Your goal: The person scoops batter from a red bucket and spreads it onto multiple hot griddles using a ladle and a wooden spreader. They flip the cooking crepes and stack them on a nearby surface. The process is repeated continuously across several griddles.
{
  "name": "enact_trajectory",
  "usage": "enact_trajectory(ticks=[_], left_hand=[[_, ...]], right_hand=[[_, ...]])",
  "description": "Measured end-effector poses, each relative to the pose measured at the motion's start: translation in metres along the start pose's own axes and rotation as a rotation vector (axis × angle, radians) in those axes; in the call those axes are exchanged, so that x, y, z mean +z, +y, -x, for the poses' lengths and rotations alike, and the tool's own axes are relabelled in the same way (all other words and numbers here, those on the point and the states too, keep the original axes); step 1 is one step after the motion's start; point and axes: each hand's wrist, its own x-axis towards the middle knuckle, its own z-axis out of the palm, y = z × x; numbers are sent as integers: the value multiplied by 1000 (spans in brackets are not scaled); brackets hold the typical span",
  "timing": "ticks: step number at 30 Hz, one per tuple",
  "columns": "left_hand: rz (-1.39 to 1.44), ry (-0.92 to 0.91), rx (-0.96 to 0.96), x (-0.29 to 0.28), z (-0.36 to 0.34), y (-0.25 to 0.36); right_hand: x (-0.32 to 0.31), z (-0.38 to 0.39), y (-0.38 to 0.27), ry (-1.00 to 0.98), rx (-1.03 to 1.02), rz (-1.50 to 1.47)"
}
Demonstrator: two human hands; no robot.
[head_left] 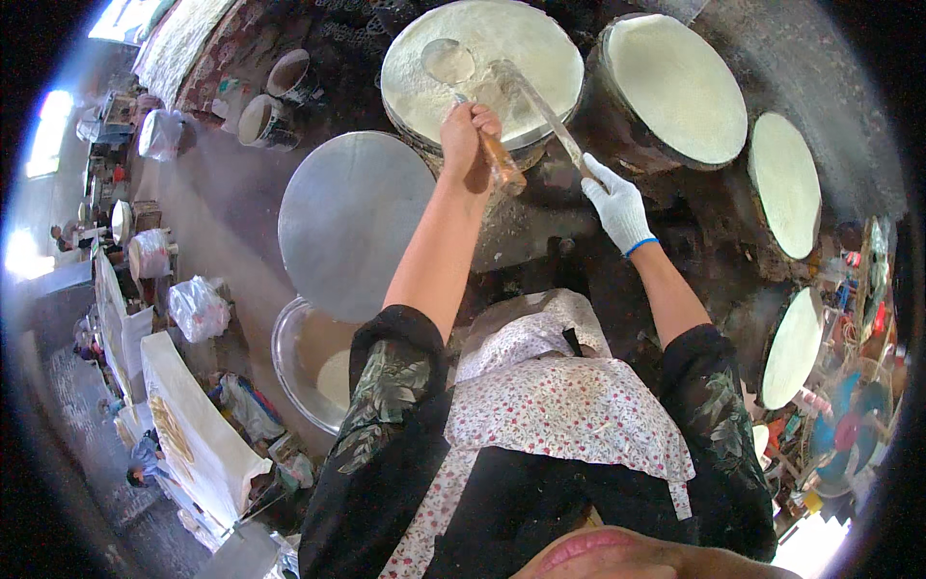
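My bare left hand [470, 130] is closed around the wooden handle [503, 169] of a round, shallow ladle [448, 62]. The ladle's head rests in the pale cream, powdery-looking layer that fills a wide round vessel [388, 96] ahead of me. In a white knitted glove, my right hand [617, 205] grips the near end of a long wooden stick [545, 114]. Its far end reaches into the same layer, right of the ladle, where the surface is darker and disturbed. I cannot tell whether that end has a blade.
A large grey metal disc [355, 227] lies to my left, partly over a metal basin [283, 357] with pale contents. More round pale-topped vessels [675, 89] curve along my right. A blue fan [849, 425] stands far right. Small buckets [268, 123] and cloth-covered tables [188, 415] stand left.
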Motion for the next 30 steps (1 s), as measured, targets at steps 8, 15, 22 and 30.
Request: enact_trajectory(ticks=[8, 15, 22, 30], left_hand=[[-323, 582, 298, 89, -57, -97], [-121, 489, 290, 79, -49, -124], [836, -178, -60, 144, 50, -84], [776, -53, 52, 145, 118, -79]], right_hand=[[-68, -112, 13, -201, -84, 286], [-119, -157, 28, -372, -272, 584], [-181, -149, -11, -402, -97, -179], [-131, -179, -1, -469, -102, -117]])
